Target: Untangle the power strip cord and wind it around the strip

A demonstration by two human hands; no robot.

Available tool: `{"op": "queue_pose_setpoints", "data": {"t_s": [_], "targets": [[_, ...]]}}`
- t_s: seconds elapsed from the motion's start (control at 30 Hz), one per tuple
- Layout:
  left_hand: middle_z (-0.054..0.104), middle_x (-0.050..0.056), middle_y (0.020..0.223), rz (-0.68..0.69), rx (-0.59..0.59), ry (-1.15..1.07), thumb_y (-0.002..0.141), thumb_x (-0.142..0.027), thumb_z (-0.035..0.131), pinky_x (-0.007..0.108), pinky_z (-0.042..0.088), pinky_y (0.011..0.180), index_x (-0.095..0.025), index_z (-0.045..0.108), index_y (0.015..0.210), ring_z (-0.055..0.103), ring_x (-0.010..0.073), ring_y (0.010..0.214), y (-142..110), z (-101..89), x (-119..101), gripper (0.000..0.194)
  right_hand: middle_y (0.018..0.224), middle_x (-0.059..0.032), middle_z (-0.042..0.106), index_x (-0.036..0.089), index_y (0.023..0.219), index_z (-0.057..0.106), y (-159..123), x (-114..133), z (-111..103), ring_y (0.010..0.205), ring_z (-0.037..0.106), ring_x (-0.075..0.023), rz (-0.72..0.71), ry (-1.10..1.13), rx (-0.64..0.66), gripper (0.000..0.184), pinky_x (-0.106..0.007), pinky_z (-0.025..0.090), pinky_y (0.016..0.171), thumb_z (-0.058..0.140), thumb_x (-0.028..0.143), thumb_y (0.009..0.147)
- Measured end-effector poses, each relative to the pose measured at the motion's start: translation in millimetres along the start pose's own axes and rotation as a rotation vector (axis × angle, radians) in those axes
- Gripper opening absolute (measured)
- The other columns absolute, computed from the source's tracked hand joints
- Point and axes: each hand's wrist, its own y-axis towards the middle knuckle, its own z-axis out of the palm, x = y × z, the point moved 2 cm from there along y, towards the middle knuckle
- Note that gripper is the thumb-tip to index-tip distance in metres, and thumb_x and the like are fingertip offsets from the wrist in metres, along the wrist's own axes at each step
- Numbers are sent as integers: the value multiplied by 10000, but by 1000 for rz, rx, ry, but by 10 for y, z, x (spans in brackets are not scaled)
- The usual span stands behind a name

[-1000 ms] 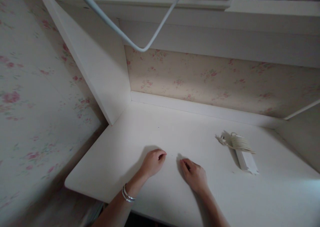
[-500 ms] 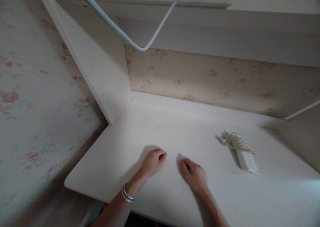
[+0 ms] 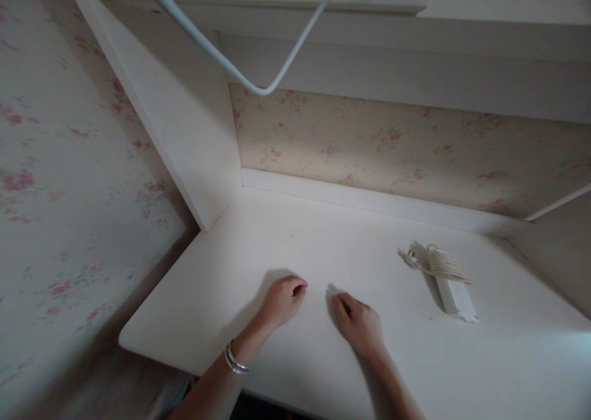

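My left hand (image 3: pixel 282 300) rests on the white desk top (image 3: pixel 258 241) with its fingers curled under, nothing visible in them; thin bangles circle its wrist. My right hand (image 3: pixel 359 325) lies a short way to its right, fingers also curled down against the surface, with nothing seen inside. The two hands are apart by a small gap. A white power strip with its cord wound round it (image 3: pixel 446 274) lies on the desk to the right of my right hand, untouched.
A white side panel (image 3: pixel 184 130) walls the desk on the left, with floral wallpaper (image 3: pixel 369 140) behind. A pale bent metal bar (image 3: pixel 258 87) hangs overhead. The desk's front edge runs near my wrists.
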Motion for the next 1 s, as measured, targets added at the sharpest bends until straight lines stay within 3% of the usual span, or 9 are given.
{"op": "queue_pose_setpoints", "data": {"t_s": [1.0], "targets": [[720, 29, 876, 3, 7, -11, 868, -198, 473, 251, 466, 766, -205, 706, 889, 643, 162, 810, 8, -2, 6, 233, 786, 0, 723, 275, 906, 670, 1, 22, -27, 709, 676, -194, 5, -16, 25, 430, -251, 383, 592, 315, 514, 946]]}}
